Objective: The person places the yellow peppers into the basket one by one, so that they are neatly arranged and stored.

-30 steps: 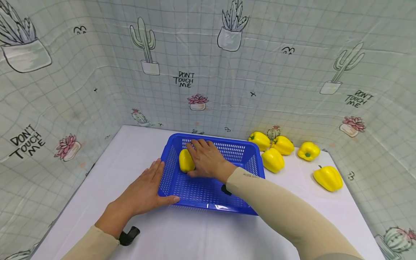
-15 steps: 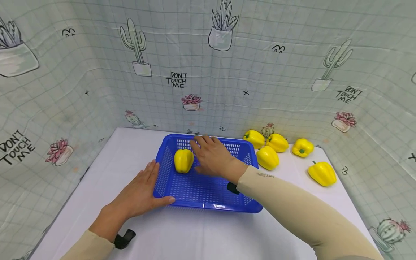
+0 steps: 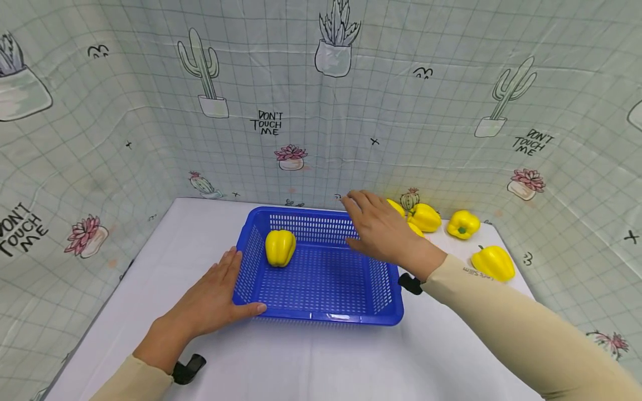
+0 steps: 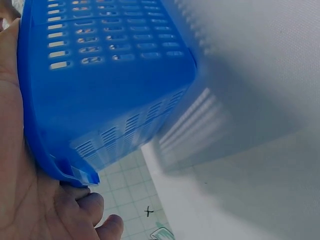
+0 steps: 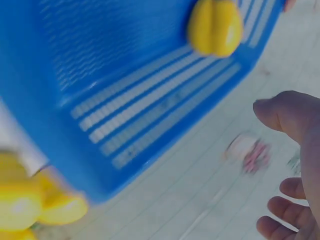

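A blue perforated plastic basket [image 3: 331,318] stands on the white-covered table. One yellow bell pepper [image 3: 280,248] sits upright inside it, toward the left end. My left hand [image 3: 208,301] rests against the basket's left rim with fingers extended, its thumb on the front left corner; the left wrist view shows the palm at the rim [image 4: 30,125]. Over the basket's back right part hovers my right hand [image 3: 383,228], fingers spread loosely and holding nothing. In the right wrist view its thumb and fingers [image 5: 287,215] stand apart, away from the pepper [image 5: 215,27].
Several more yellow bell peppers lie right of the basket: one at the back [image 3: 424,218], another by the corner [image 3: 463,224] and one nearer the right edge [image 3: 494,263]. My right hand partly covers others there. A patterned cloth wall [image 3: 321,128] surrounds the table's back and sides.
My right hand has left the bell pepper in the basket and moved right, toward the basket's right rim. The left hand keeps its place on the rim. The head view has shifted slightly.
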Demonstrator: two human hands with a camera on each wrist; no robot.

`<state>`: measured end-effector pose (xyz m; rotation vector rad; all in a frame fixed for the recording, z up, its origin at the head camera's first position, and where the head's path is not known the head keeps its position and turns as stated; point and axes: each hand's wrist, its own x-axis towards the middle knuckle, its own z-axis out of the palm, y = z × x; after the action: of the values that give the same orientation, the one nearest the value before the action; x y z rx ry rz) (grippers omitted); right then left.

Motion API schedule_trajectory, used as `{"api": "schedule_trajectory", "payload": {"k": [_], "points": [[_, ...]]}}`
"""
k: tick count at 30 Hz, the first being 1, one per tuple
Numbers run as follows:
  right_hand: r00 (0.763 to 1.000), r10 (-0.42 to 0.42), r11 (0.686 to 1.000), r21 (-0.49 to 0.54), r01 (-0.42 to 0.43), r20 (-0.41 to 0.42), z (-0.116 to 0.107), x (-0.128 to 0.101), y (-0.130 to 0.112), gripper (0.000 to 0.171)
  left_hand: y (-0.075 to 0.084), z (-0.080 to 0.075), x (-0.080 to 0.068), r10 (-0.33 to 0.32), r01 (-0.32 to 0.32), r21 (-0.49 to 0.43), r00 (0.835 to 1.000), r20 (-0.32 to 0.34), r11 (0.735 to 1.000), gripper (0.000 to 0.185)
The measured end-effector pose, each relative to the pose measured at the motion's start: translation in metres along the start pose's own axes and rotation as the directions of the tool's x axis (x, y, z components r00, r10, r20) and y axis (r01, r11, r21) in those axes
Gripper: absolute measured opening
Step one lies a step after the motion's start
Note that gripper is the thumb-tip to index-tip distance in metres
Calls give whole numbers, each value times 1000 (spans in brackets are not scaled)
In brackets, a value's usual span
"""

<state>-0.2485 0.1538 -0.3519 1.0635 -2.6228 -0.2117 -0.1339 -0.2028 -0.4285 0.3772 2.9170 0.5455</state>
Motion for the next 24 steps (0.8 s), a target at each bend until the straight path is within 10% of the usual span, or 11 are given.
{"api": "schedule_trajectory", "payload": {"k": [24], "points": [[972,134,991,-53,-126,194,52,-86,100,97,1,-2,0,-3,3,-11,1000,8,1000,133]]}}
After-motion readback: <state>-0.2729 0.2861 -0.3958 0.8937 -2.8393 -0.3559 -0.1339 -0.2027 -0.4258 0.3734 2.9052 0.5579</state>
